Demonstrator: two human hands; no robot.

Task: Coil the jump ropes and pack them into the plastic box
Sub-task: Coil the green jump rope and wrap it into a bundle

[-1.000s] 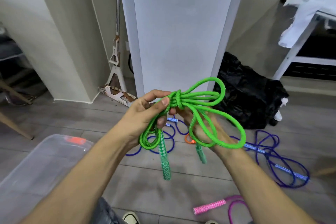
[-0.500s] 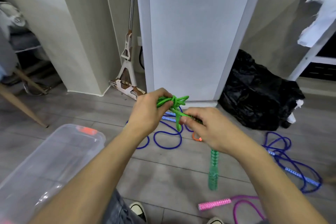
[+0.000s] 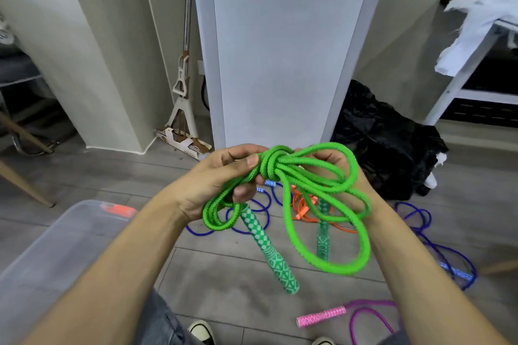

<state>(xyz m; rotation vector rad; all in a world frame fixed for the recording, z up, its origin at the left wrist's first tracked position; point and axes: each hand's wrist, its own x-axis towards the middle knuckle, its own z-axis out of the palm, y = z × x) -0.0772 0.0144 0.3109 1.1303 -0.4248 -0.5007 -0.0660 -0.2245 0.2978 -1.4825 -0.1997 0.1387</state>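
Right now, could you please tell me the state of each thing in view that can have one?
green jump rope: coiled, knotted, held off the floor
left hand: grips the coil
right hand: holds the loops
plastic box: on the floor, no rope visible inside
blue, orange, pink ropes: loose on the floor

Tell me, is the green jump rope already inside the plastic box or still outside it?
Outside. The green jump rope, knotted, is held by both hands above the floor; the plastic box sits to the left.
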